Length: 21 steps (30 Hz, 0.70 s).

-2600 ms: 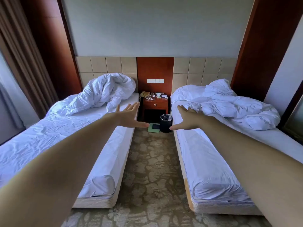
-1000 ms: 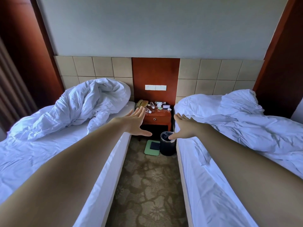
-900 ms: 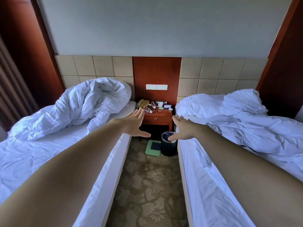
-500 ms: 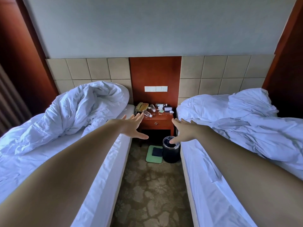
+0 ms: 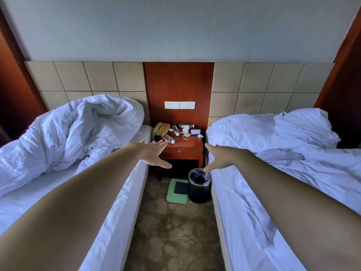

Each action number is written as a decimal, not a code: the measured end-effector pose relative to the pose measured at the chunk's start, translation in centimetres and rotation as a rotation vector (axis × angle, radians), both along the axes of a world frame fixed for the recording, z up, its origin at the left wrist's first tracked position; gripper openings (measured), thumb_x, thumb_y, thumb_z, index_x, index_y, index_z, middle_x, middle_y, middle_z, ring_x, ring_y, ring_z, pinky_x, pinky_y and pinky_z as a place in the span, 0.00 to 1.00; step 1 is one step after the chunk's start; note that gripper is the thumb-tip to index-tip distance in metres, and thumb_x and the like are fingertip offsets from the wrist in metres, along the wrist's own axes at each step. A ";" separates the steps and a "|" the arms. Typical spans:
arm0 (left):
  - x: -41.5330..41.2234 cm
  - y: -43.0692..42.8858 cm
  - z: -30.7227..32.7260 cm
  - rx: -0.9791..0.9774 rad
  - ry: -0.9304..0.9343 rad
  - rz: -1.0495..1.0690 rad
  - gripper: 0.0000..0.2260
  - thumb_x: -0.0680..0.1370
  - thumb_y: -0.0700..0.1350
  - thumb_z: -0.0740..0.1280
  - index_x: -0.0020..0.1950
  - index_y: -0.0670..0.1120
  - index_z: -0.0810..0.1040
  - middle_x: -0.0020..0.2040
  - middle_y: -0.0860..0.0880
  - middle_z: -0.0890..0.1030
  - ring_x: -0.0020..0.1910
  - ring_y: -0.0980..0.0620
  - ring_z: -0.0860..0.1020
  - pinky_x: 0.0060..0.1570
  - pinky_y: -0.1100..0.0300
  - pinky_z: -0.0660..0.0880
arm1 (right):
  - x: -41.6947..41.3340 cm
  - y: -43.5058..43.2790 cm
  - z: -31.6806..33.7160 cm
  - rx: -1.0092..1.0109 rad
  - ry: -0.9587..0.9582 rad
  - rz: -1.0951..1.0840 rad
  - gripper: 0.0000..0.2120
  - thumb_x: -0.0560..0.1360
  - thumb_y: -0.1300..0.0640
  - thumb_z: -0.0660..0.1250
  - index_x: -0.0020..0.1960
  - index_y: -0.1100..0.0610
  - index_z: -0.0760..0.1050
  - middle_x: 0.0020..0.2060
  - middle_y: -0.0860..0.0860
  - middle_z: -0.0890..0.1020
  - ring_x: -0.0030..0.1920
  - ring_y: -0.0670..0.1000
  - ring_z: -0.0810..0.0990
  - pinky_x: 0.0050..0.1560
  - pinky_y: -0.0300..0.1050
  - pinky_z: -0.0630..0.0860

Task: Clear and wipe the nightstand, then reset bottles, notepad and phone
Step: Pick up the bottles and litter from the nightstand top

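A red-brown wooden nightstand (image 5: pixel 183 151) stands between two beds against the far wall. On its top lie a beige phone (image 5: pixel 161 128), three clear bottles on their sides (image 5: pixel 168 138) (image 5: pixel 175 130) (image 5: pixel 186 125), a white notepad (image 5: pixel 195 132), a green square pad (image 5: pixel 186 135) and crumpled paper scraps (image 5: pixel 199 136). My left hand (image 5: pixel 154 154) and my right hand (image 5: pixel 219 157) are stretched out in front of the nightstand, fingers spread, holding nothing and short of it.
A black lined waste bin (image 5: pixel 199 185) stands on the carpet by the right bed. A green scale with a dark cloth on it (image 5: pixel 177 191) lies beside the bin. White beds with rumpled duvets (image 5: pixel 74 130) (image 5: pixel 289 133) flank the narrow aisle.
I have come closer along the aisle; the nightstand looks larger and its items are clearer. Both hands stay stretched out and spread.
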<state>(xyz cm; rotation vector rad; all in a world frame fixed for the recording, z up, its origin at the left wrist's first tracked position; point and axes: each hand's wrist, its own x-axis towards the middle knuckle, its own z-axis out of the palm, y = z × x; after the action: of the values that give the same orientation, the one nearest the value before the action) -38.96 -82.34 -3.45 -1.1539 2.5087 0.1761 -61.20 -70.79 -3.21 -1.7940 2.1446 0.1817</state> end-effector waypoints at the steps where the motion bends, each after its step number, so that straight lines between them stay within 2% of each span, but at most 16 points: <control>1: -0.4 -0.8 -0.4 0.007 -0.008 0.007 0.45 0.75 0.69 0.57 0.78 0.50 0.33 0.79 0.50 0.38 0.78 0.49 0.41 0.74 0.41 0.37 | -0.3 -0.9 -0.2 0.005 0.000 0.003 0.49 0.75 0.41 0.68 0.79 0.51 0.37 0.79 0.55 0.49 0.78 0.55 0.51 0.73 0.53 0.56; 9: -3.6 -8.5 -3.0 0.028 0.003 0.031 0.46 0.75 0.70 0.57 0.77 0.50 0.32 0.79 0.51 0.37 0.78 0.51 0.39 0.74 0.40 0.36 | -3.6 -9.0 -2.3 0.020 0.002 0.036 0.47 0.76 0.43 0.67 0.79 0.54 0.37 0.79 0.53 0.47 0.79 0.54 0.45 0.75 0.55 0.49; 21: -13.1 -23.3 -3.7 0.085 0.038 0.037 0.45 0.75 0.69 0.58 0.78 0.49 0.34 0.79 0.52 0.38 0.78 0.52 0.39 0.73 0.43 0.35 | -13.1 -25.5 -5.0 0.088 -0.046 0.020 0.49 0.75 0.44 0.69 0.79 0.53 0.37 0.78 0.55 0.54 0.77 0.55 0.55 0.74 0.52 0.60</control>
<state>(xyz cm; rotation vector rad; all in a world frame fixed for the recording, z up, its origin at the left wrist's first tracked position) -52.02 -105.62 -7.18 -1.1742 2.4882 0.3143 -74.33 -96.28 -8.20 -1.7538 2.0549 0.2339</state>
